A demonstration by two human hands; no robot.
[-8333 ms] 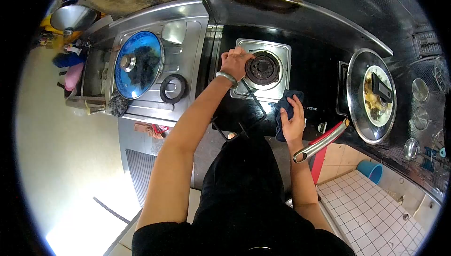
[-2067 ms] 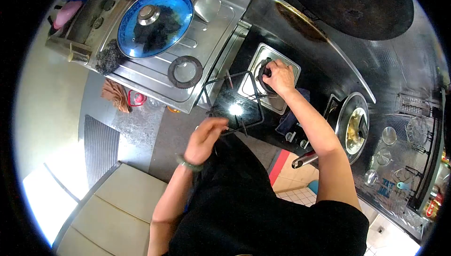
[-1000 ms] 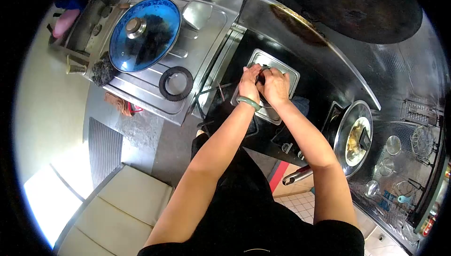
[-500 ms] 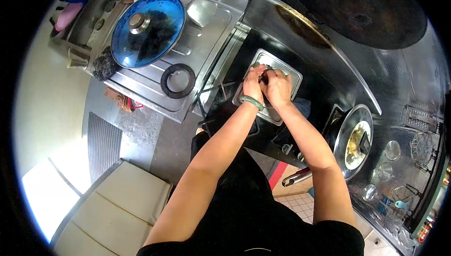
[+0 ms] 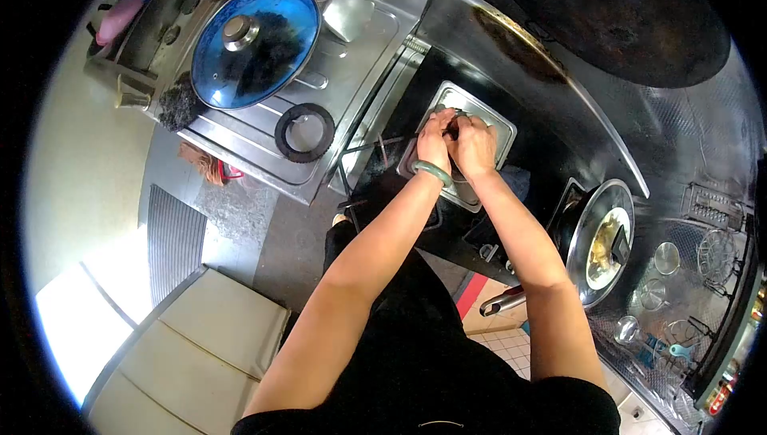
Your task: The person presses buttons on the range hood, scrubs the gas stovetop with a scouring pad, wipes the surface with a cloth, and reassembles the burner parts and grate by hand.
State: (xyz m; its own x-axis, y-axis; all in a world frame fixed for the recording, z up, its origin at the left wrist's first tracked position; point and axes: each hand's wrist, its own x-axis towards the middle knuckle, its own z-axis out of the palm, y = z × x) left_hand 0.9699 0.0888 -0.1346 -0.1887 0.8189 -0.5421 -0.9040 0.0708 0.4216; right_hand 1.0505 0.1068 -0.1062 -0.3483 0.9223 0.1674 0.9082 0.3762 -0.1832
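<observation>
Over the steel burner tray [image 5: 501, 130] on the black hob, my left hand [image 5: 434, 144] and my right hand [image 5: 474, 147] are side by side. Their fingers close around a dark round burner part [image 5: 453, 128], mostly hidden beneath them. A green bangle [image 5: 432, 171] circles my left wrist. Left of the tray, the black pan support [image 5: 345, 171] is tilted and partly covered by my left arm. Part of a dark cloth [image 5: 517, 182] shows beside my right wrist.
A black ring [image 5: 304, 132] and a blue-rimmed glass lid [image 5: 256, 46] are on the steel drainboard [image 5: 363, 59]. To the right stands a lidded pan [image 5: 601, 245], its handle toward my body. A large dark wok [image 5: 619, 23] is at the back right.
My left hand came from beside the pan support to join my right hand at the burner part. Earlier, my right hand was on the cloth. Over the last second, both hands have barely moved.
</observation>
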